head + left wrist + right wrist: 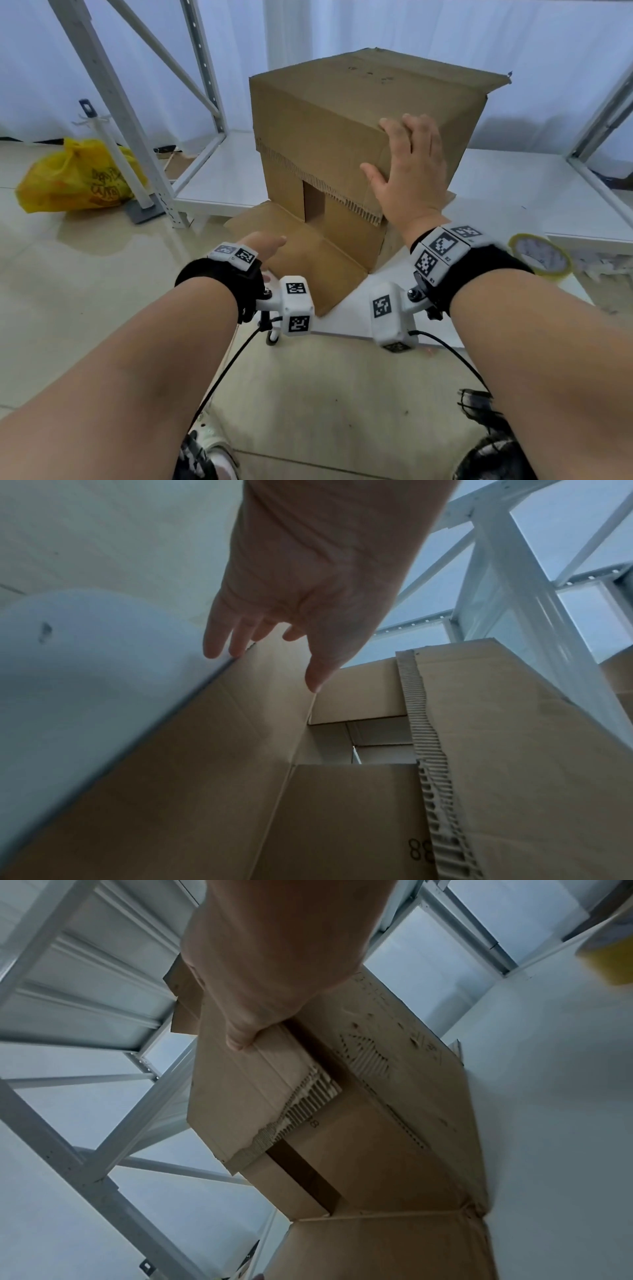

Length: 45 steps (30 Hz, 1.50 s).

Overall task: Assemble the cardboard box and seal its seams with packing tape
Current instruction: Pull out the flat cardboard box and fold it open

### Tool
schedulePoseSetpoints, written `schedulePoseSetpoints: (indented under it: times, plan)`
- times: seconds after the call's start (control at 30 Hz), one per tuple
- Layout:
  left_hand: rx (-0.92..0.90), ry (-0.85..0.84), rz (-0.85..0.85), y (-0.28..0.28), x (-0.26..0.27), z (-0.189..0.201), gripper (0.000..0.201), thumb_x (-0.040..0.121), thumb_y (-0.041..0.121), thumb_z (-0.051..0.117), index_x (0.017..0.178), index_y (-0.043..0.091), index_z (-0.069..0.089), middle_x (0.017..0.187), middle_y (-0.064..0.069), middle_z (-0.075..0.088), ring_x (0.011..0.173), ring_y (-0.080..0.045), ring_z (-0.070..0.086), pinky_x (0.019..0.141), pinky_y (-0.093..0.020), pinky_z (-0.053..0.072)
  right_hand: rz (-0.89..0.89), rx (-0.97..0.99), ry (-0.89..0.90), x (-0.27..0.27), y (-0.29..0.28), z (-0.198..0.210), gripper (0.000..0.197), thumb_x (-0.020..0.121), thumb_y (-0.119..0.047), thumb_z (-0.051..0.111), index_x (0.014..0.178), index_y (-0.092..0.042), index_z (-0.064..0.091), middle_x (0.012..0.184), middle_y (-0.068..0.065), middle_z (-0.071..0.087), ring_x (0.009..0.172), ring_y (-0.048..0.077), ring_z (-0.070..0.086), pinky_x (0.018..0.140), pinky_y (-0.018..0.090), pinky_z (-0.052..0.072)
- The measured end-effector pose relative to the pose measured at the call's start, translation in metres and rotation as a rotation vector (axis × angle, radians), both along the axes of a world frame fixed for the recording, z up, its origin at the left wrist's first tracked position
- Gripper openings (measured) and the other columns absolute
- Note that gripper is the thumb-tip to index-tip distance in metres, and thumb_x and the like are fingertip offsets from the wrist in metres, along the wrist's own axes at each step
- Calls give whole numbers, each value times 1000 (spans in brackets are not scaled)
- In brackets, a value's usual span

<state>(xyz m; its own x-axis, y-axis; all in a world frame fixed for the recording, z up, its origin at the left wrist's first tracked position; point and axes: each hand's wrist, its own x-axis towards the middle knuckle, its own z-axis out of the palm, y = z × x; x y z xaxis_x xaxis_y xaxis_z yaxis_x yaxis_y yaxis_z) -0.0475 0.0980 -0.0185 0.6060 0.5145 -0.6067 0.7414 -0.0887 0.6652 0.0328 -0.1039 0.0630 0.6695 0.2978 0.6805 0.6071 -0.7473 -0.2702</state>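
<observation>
A yellow plastic bag (78,174) lies on the tiled floor at far left, beside a white metal rack upright (113,102); the left hand (265,245) reaches with straight, relaxed fingers over the near bottom flap (301,253), which lies flat and open, gripping nothing; the cardboard box (342,113) stands on its side on the low white shelf board (513,192), centre; the right hand (407,168) presses flat against the folded-down upper flap, fingers spread; a packing tape roll (541,253) rests on the board at near right.

Right grip (407,171) flat with fingers spread; left grip (265,245) reaches forward, fingers straight.
</observation>
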Motion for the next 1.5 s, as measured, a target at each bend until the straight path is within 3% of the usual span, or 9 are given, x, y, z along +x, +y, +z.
schedulePoseSetpoints:
  times: [0.27, 0.37, 0.47, 0.63, 0.8, 1.0, 1.17, 1.33, 1.5]
  plan:
    - [-84, -97, 124, 2, 5, -5, 47, 96, 33, 52, 133, 5, 45, 138, -17, 45, 117, -33, 51, 82, -41, 49, 11, -4, -21, 2, 0, 0, 55, 82, -34, 69, 131, -15, 51, 134, 18, 47, 133, 37, 36, 104, 56, 37]
    - [-21, -230, 154, 5, 10, -1, 15, 96, 20, 53, 89, 7, 57, 105, -17, 57, 74, -21, 56, 71, -31, 50, 14, -6, -50, 5, -3, 0, 56, 79, -37, 70, 128, -17, 53, 129, 15, 50, 128, 35, 41, 99, 52, 41]
    - [-129, -297, 173, -3, 15, 5, 26, 96, 9, 51, 69, 8, 48, 67, -9, 57, 59, -18, 52, 56, -24, 44, 12, -3, -52, 6, -6, 5, 58, 78, -42, 70, 128, -20, 51, 127, 8, 51, 123, 31, 43, 95, 46, 42]
    - [-364, -433, 100, -41, 21, 27, 25, 100, 21, 44, 115, 2, 49, 112, -19, 56, 85, -27, 64, 57, -34, 59, 36, 5, 38, 10, -13, 16, 62, 79, -46, 67, 132, -22, 47, 128, 1, 49, 121, 25, 41, 99, 40, 33]
    - [-323, -411, -26, -69, 33, 57, 83, 85, 75, 28, 144, 16, 30, 145, -8, 40, 128, -28, 45, 102, -52, 41, 112, 56, 65, 16, -19, 21, 45, 78, -45, 65, 118, -24, 61, 116, -2, 54, 114, 23, 43, 97, 38, 32]
    - [-253, -377, 145, -87, 50, 84, 126, 59, 94, 32, 151, 11, 11, 146, -14, 38, 121, -39, 49, 89, -55, 50, 199, 191, 142, 23, -19, 27, 41, 87, -51, 43, 102, -25, 71, 111, -11, 53, 113, 15, 41, 98, 32, 25]
    - [-200, -436, 120, -90, 59, 89, 99, 79, 79, 34, 149, 30, -16, 159, -3, 10, 138, -38, 28, 102, -60, 37, 103, 593, 290, 50, -30, 25, 31, 91, -39, 51, 105, -14, 63, 127, -4, 42, 116, 6, 32, 110, 30, 26]
    - [-234, -423, 175, -82, 70, 83, 107, 67, 90, 31, 150, 34, -8, 158, 0, 12, 140, -36, 24, 106, -61, 30, 7, 846, 766, 97, -52, 26, 88, 82, -60, 56, 148, -14, 20, 150, 4, 28, 135, 21, 32, 110, 39, 30]
    - [-172, -422, 360, -49, 96, 64, 155, 12, 106, 23, 150, 36, 10, 156, -2, 22, 140, -37, 24, 107, -62, 24, -1, 885, 1011, 139, -62, 38, 108, 72, -79, 51, 153, -18, 10, 153, -5, 24, 137, 19, 28, 92, 33, 25]
